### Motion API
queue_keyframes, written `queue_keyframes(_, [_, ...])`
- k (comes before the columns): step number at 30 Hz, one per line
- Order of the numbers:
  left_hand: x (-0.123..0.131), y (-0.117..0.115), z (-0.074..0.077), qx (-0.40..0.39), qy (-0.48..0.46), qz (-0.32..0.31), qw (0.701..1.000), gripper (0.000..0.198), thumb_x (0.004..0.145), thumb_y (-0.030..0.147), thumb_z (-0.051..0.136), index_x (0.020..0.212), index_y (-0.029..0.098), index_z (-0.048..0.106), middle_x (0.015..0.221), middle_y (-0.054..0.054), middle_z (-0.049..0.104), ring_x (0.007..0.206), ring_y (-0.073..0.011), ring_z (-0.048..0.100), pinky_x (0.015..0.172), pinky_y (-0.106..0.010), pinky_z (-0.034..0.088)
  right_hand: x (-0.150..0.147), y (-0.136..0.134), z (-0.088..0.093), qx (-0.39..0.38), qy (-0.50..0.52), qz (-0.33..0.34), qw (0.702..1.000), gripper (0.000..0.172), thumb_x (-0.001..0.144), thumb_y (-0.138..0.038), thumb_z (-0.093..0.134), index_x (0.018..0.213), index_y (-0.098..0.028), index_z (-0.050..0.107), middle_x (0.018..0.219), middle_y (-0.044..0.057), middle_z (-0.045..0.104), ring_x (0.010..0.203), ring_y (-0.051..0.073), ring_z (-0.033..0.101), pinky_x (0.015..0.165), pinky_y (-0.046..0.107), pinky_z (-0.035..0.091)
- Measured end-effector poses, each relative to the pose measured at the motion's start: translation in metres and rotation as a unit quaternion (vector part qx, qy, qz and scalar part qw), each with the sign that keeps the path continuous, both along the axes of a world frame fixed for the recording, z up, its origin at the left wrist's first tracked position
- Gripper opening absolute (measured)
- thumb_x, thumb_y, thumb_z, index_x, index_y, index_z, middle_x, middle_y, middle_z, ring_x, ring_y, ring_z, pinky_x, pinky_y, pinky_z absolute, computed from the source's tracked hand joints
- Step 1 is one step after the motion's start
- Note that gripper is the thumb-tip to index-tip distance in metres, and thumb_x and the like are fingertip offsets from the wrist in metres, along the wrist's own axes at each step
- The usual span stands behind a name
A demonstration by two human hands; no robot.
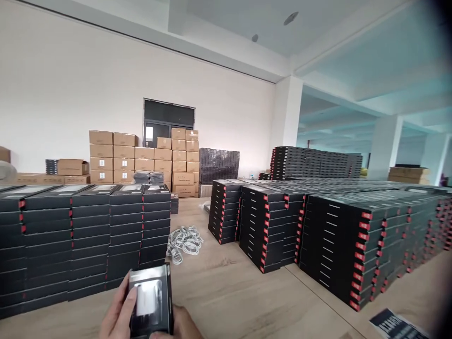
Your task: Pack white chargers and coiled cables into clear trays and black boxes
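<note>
Between my two hands is a black box (pixel 151 318) with a clear window, through which a pale, shiny item shows. My left hand (pixel 120 308) grips its left side, with the thumb lying along the front. On the right side and lower edge, my right hand (pixel 185 325) is closed around the box, partly cut off by the frame's bottom. Just beyond the box, a pile of coiled white cables (pixel 185 242) lies on the wooden table (pixel 219 287). Stacks of similar black boxes (pixel 88 235) rise close to my left hand.
Tall stacks of black boxes with red tabs (pixel 328 245) fill the table's right side. A dark printed sheet (pixel 397 325) lies at the lower right. Brown cartons (pixel 123 157) are piled against the far wall, with more dark stacks (pixel 314 162) farther back.
</note>
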State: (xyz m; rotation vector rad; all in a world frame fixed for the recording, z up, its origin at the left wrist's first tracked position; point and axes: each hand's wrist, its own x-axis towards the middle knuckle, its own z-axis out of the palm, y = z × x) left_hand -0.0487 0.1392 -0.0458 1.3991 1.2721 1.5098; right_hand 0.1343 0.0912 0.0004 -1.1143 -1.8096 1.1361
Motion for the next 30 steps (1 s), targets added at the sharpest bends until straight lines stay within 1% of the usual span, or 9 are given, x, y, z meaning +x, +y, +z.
queue_keyframes(3, [0.023,-0.017,0.015,0.014,-0.034,-0.008,0.999,0.098,0.069,0.056,0.067,0.149,0.028,0.018,0.143,-0.010,0.049,0.127,-0.0305,0.050,0.097,-0.040,0.050,-0.014,0.004,-0.022,0.082,-0.088,-0.107,0.987,0.041,0.068,-0.029,0.067,0.109,-0.022,0.065,0.097,0.004,0.073,0.092,0.027,0.066,0.081,0.029,0.048])
queue_keyframes(5, [0.033,-0.028,0.028,0.022,-0.033,0.000,0.999,0.104,0.071,0.052,0.068,0.150,0.029,0.005,0.146,-0.011,0.044,0.129,-0.0309,0.047,0.102,-0.044,0.045,-0.019,0.005,-0.029,0.123,-0.138,-0.124,0.975,0.047,0.064,-0.027,0.068,0.110,-0.023,0.064,0.100,0.007,0.072,0.092,0.029,0.066,0.084,0.032,0.048])
queue_keyframes(8, [0.031,-0.037,0.045,0.051,0.042,0.029,0.997,0.092,0.072,0.045,0.069,0.145,0.027,0.017,0.143,-0.013,0.043,0.128,-0.0313,0.047,0.103,-0.047,0.042,-0.014,0.004,-0.028,0.145,-0.128,-0.029,0.981,0.057,0.063,-0.027,0.069,0.119,-0.023,0.059,0.112,0.009,0.068,0.099,0.030,0.063,0.088,0.037,0.048])
queue_keyframes(10, [0.024,-0.039,0.050,0.106,0.137,0.054,0.983,0.086,0.069,0.042,0.071,0.140,0.023,0.026,0.139,-0.014,0.046,0.124,-0.0324,0.049,0.102,-0.048,0.042,-0.004,0.001,-0.023,0.136,-0.037,0.023,0.990,0.057,0.071,-0.026,0.064,0.128,-0.025,0.054,0.122,0.007,0.063,0.108,0.027,0.060,0.093,0.037,0.046])
queue_keyframes(14, [0.019,-0.042,0.047,0.210,0.373,0.049,0.903,0.075,0.066,0.021,0.066,0.135,0.023,0.037,0.130,-0.013,0.054,0.120,-0.0333,0.050,0.101,-0.051,0.037,0.014,-0.003,-0.012,0.093,0.149,-0.010,0.984,0.051,0.083,-0.018,0.050,0.134,-0.026,0.048,0.123,0.007,0.061,0.107,0.022,0.060,0.092,0.037,0.046])
queue_keyframes(17, [0.025,-0.044,0.041,0.245,0.469,0.012,0.848,0.080,0.061,0.006,0.058,0.137,0.024,0.037,0.131,-0.011,0.055,0.122,-0.0313,0.049,0.104,-0.049,0.032,0.015,-0.004,-0.003,0.088,0.123,-0.002,0.988,0.059,0.074,-0.007,0.052,0.130,-0.025,0.052,0.108,0.005,0.067,0.092,0.020,0.063,0.079,0.031,0.049])
queue_keyframes(23, [0.032,-0.046,0.035,0.275,0.512,-0.017,0.814,0.083,0.058,0.006,0.054,0.138,0.023,0.038,0.135,-0.009,0.054,0.127,-0.0281,0.045,0.111,-0.046,0.022,0.009,-0.004,0.001,0.076,0.086,-0.015,0.993,0.051,0.069,-0.007,0.053,0.117,-0.022,0.059,0.092,0.001,0.069,0.083,0.018,0.063,0.072,0.026,0.050])
queue_keyframes(28, [0.036,-0.050,0.038,0.278,0.503,-0.034,0.818,0.084,0.056,0.007,0.055,0.138,0.023,0.038,0.136,-0.008,0.054,0.127,-0.0278,0.045,0.112,-0.046,0.022,0.009,0.004,-0.009,0.112,0.055,-0.117,0.985,0.048,0.061,-0.002,0.048,0.104,-0.021,0.063,0.089,0.000,0.069,0.081,0.017,0.063,0.075,0.026,0.050])
queue_keyframes(30, [0.036,-0.050,0.040,0.268,0.503,-0.024,0.821,0.084,0.057,0.007,0.054,0.138,0.022,0.038,0.135,-0.009,0.053,0.127,-0.0276,0.045,0.111,-0.045,0.024,0.011,0.006,-0.011,0.124,0.050,-0.149,0.980,0.053,0.061,-0.001,0.044,0.107,-0.021,0.062,0.087,0.000,0.069,0.079,0.017,0.063,0.072,0.025,0.050])
